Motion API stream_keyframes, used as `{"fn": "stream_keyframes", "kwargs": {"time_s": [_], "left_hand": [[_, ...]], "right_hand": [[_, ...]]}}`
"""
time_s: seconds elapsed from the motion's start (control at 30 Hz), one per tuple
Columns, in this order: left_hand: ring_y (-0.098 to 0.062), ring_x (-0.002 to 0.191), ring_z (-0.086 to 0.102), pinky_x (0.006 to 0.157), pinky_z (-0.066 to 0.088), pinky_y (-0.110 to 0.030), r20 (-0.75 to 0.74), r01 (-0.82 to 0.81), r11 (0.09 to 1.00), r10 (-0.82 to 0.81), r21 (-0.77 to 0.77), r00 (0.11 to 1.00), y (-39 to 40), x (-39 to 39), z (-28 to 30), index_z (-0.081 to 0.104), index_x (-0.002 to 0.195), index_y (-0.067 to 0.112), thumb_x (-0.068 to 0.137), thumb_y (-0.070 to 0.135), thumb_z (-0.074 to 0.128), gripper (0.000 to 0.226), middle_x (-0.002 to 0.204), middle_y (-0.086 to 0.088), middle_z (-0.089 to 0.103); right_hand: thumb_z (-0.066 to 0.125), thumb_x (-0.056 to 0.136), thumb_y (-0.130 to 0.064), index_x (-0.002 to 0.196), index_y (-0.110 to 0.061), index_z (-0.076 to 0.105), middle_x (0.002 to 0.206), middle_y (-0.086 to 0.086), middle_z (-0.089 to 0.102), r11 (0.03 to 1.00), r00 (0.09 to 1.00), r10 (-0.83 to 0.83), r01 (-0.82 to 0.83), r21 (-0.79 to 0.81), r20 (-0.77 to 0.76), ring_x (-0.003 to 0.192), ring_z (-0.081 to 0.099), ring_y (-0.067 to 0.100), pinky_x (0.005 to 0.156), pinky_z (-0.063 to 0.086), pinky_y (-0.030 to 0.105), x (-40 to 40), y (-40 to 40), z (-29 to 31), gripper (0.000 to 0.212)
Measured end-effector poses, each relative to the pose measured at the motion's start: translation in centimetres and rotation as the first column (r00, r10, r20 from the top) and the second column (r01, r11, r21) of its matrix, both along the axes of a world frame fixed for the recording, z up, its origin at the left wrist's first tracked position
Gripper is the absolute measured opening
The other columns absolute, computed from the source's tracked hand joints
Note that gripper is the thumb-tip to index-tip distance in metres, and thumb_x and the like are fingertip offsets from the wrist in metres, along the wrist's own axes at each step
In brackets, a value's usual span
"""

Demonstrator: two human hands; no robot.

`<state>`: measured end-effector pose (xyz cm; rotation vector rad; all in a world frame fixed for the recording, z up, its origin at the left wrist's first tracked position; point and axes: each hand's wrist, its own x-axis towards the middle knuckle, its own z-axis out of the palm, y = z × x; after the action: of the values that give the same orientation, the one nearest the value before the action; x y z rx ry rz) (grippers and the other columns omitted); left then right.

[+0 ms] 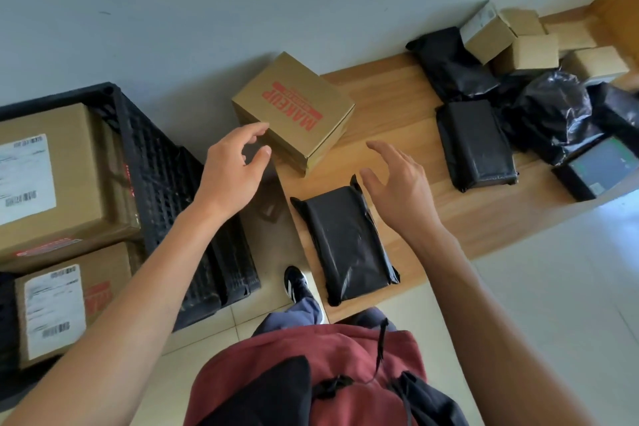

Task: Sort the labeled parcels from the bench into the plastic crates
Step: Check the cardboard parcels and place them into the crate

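Note:
A brown cardboard box with red lettering sits at the left end of the wooden bench. My left hand is open, its fingertips at the box's left corner. My right hand is open too, hovering right of the box and above a flat black wrapped parcel near the bench's front edge. On the floor at the left stands a black plastic crate holding two labeled cardboard boxes.
More black wrapped parcels and crumpled black bags lie at the bench's right end, with several small cardboard boxes stacked behind them against the wall. My shoe stands on the tiled floor between crate and bench.

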<state>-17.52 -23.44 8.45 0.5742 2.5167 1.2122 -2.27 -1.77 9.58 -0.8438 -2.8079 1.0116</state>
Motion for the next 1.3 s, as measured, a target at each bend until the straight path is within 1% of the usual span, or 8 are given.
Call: {"fn": "stream_keyframes", "kwargs": {"time_s": [0.23,0.47,0.6,0.73,0.83,0.93,1.13,1.3], "left_hand": [[-0.015,0.143,0.044,0.119,0.040,-0.045,0.072,-0.027,0.988,0.038,-0.155,0.997,1.3,-4.9,-1.8,0.047,0.154,0.025,0.105,0.027,0.057,0.050,0.155,0.002,0.048],[-0.013,0.137,0.049,0.116,0.038,-0.033,0.216,-0.115,0.985,0.142,-0.132,0.966,4.0,-3.0,-6.2,0.051,0.149,0.020,0.103,0.028,0.061,0.047,0.147,0.004,0.055],[-0.016,0.130,0.055,0.113,0.045,-0.043,0.328,-0.196,0.970,0.234,-0.143,0.915,5.8,-1.6,-7.8,0.054,0.144,0.020,0.100,0.032,0.065,0.047,0.140,0.004,0.060],[-0.021,0.130,0.057,0.109,0.047,-0.048,0.391,-0.288,0.942,0.334,-0.175,0.857,7.3,-1.6,-8.4,0.051,0.146,0.019,0.096,0.046,0.066,0.058,0.140,0.002,0.061],[-0.022,0.125,0.060,0.106,0.049,-0.048,0.420,-0.332,0.920,0.390,-0.208,0.819,8.3,-1.8,-8.6,0.054,0.142,0.020,0.090,0.057,0.064,0.064,0.134,0.002,0.065],[-0.021,0.119,0.063,0.104,0.051,-0.047,0.450,-0.367,0.910,0.415,-0.193,0.791,9.3,-1.8,-8.8,0.058,0.136,0.023,0.092,0.052,0.064,0.053,0.128,0.003,0.068],[-0.011,0.127,0.060,0.115,0.046,-0.042,0.476,-0.449,0.890,0.429,-0.078,0.768,10.6,-0.5,-8.1,0.057,0.143,0.027,0.106,0.025,0.055,0.038,0.135,0.012,0.066],[0.007,0.112,0.064,0.104,0.049,-0.026,0.462,-0.477,0.879,0.415,0.019,0.784,10.6,1.7,-6.4,0.045,0.155,0.034,0.107,0.021,0.051,0.050,0.137,0.018,0.065]], "right_hand": [[0.060,0.102,-0.027,0.154,-0.021,0.046,0.136,0.007,0.064,0.979,0.982,-0.075,0.105,-0.177,0.171,0.120,0.061,0.024,0.090,0.046,0.032,-2.9,0.6,-3.3,0.054],[0.059,0.101,-0.023,0.157,-0.019,0.040,0.152,0.006,0.053,0.990,0.985,-0.027,0.051,-0.135,0.172,0.137,0.052,0.023,0.099,0.042,0.030,-8.8,3.4,-5.3,0.060],[0.061,0.098,-0.021,0.158,-0.017,0.036,0.163,0.005,0.039,0.997,0.984,0.071,-0.063,-0.049,0.162,0.143,0.044,0.032,0.111,0.044,0.046,-12.0,4.8,-7.7,0.065],[0.061,0.101,-0.026,0.164,-0.020,0.020,0.174,0.007,0.014,0.997,0.982,0.067,-0.060,-0.044,0.179,0.155,0.023,0.038,0.118,0.033,0.046,-14.3,5.8,-9.5,0.075],[0.063,0.100,-0.032,0.164,-0.015,0.021,0.169,0.008,0.028,0.994,0.985,0.053,-0.036,-0.104,0.162,0.152,0.031,0.033,0.121,0.032,0.045,-15.7,7.0,-10.4,0.078],[0.071,0.090,-0.045,0.148,-0.014,0.048,0.138,0.008,0.057,0.991,0.985,0.061,-0.040,-0.128,0.163,0.128,0.052,0.030,0.105,0.045,0.044,-16.7,8.4,-11.0,0.070],[0.078,0.082,-0.049,0.132,-0.016,0.063,0.120,0.002,0.062,0.980,0.991,0.081,-0.061,-0.189,0.102,0.109,0.056,0.020,0.090,0.049,0.036,-15.4,9.6,-10.4,0.062],[0.079,0.087,-0.037,0.126,-0.021,0.062,0.118,-0.010,0.065,0.957,1.000,-0.012,0.011,-0.289,-0.002,0.109,0.059,0.002,0.095,0.050,0.027,-11.4,9.6,-7.8,0.045]]}}
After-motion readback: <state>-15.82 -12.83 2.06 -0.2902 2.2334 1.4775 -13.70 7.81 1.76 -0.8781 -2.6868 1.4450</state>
